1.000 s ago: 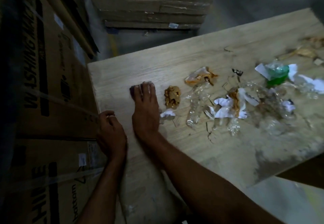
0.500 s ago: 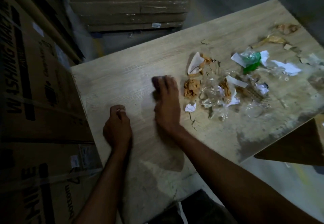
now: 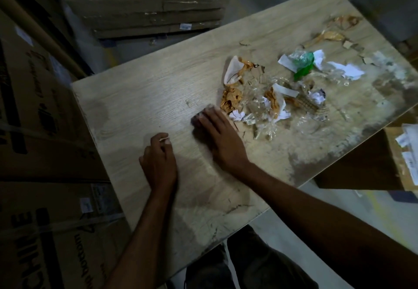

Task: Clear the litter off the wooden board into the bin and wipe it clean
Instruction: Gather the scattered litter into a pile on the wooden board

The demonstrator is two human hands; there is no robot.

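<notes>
I'm seeing the pale wooden board [image 3: 140,99] lying flat, its grain showing bare toward 9 o'clock. Litter [image 3: 260,105] is sitting heaped at about 2 o'clock: crumpled clear film [image 3: 256,104], white paper scraps [image 3: 346,69], brown tape wads [image 3: 230,102] and a green plastic piece [image 3: 304,62] farther out. Grey smears [image 3: 384,85] are showing toward 3 o'clock.

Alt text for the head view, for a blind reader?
A person's right hand lies flat on a wooden board beside a pile of litter: clear plastic, paper scraps, brown tape. The left hand rests curled, seemingly pinching a small pale scrap. Cardboard boxes stand alongside.
</notes>
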